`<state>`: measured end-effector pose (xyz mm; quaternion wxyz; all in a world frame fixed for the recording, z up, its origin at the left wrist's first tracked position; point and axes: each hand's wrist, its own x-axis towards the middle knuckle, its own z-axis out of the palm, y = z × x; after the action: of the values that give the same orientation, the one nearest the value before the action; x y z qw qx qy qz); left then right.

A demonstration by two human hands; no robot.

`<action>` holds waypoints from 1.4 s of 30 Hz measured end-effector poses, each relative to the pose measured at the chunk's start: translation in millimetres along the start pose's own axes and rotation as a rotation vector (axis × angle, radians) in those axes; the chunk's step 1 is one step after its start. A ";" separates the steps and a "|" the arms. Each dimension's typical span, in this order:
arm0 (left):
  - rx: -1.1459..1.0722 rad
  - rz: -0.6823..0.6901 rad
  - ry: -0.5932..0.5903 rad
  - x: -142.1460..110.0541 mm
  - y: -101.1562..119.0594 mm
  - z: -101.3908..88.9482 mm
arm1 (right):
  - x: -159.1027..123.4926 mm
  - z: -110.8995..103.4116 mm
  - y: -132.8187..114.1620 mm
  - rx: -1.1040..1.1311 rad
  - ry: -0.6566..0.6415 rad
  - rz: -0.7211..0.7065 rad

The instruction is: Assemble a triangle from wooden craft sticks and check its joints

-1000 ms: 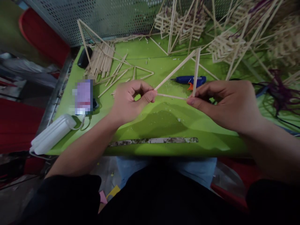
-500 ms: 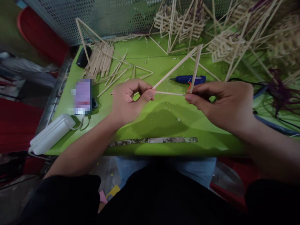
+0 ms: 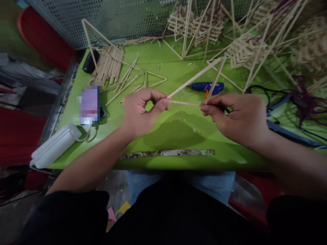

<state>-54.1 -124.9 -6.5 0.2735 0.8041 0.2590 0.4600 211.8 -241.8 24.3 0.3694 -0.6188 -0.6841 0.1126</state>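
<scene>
A triangle of thin wooden sticks (image 3: pixel 195 78) is held up between my two hands, above the green table (image 3: pixel 176 131). My left hand (image 3: pixel 145 110) pinches its left corner between thumb and forefinger. At the lower right corner, my right hand (image 3: pixel 235 114) pinches the frame the same way, its fingertips covering the joint. The third corner points up and away from me. Just behind the frame lies a blue glue gun (image 3: pixel 216 87) with an orange trigger, partly covered by one stick.
A bundle of sticks (image 3: pixel 111 64) and a black case (image 3: pixel 91 61) lie back left. A phone (image 3: pixel 89 103) on a cable and a white power bank (image 3: pixel 56 146) sit at left. Stick-built frames (image 3: pixel 245 51) fill the back right, near purple string (image 3: pixel 304 102). A worn strip (image 3: pixel 167 153) lies along the front edge.
The triangle's far corner has tipped down and to the right. My right hand has turned and shifted slightly left, while my left hand stays nearly in place.
</scene>
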 end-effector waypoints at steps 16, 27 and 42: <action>-0.002 0.019 -0.040 9.2 -3.8 -3.4 | 0.0 -5.9 -5.4 0.016 0.019 -0.012; 0.218 0.190 -0.107 10.7 -2.5 -8.1 | 0.1 -7.0 -4.4 -0.021 0.043 -0.031; -0.084 0.082 -0.114 8.0 -1.1 -5.1 | 0.3 -6.4 -5.6 0.063 0.096 -0.073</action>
<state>-55.3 -117.7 -0.3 0.3022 0.8268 0.1905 0.4345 211.7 -244.7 32.4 0.4250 -0.5861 -0.6838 0.0910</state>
